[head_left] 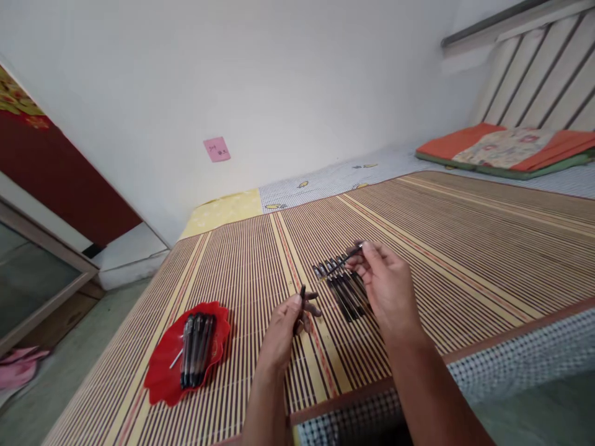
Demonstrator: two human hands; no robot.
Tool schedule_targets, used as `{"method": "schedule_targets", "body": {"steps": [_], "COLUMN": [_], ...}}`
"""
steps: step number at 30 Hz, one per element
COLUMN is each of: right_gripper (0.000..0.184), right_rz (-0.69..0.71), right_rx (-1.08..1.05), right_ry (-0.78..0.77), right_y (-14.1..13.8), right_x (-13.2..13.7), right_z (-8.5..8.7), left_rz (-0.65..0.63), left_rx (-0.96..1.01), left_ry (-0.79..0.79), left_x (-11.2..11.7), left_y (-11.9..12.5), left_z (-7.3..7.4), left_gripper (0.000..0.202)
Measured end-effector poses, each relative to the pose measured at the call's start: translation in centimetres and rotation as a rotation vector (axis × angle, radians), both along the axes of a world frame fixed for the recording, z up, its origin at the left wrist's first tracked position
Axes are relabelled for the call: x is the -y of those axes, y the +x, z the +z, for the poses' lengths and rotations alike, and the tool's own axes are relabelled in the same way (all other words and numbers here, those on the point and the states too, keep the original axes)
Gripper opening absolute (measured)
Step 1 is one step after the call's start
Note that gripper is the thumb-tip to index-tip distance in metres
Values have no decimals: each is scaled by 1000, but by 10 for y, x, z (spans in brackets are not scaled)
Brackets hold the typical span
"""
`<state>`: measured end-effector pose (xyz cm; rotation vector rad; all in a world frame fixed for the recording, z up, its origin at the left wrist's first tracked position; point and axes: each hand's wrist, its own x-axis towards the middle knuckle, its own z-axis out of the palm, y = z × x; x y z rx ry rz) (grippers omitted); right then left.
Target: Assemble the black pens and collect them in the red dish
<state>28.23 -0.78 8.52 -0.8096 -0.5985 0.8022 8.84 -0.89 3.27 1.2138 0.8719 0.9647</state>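
Observation:
My left hand (284, 319) pinches a short black pen barrel (302, 297) between thumb and index finger, with the other fingers spread. My right hand (385, 279) grips the end of a thin dark pen refill (343, 262), whose tip points toward my left hand. Below the right hand, several black pens (346, 300) lie side by side in a row on the striped bamboo mat (251, 272); the right hand covers part of them. Left of my hands, a red scalloped dish (160, 365) holds several black pens (198, 350) and a thin white stick (176, 358).
The mat covers a bed with a checked sheet (483, 350). Folded orange and floral bedding (506, 147) lies at the far right by a slatted headboard (534, 74). A pink note (217, 149) is on the white wall behind. The floor (111, 316) shows at left.

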Motion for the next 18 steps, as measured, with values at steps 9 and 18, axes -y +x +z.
{"method": "schedule_targets", "body": {"steps": [9, 18], "right_gripper": [20, 24], "right_rz": [-42, -11], "right_rx": [62, 130], "right_ry": [5, -35], "right_y": [-2, -3], "right_x": [0, -1], "right_z": [3, 0], "left_rz": [9, -8], "left_rx": [-112, -137], "left_ry": [43, 94], "left_x": [0, 1], "left_y": [1, 3], "left_z": [3, 7], "left_gripper": [43, 41]}}
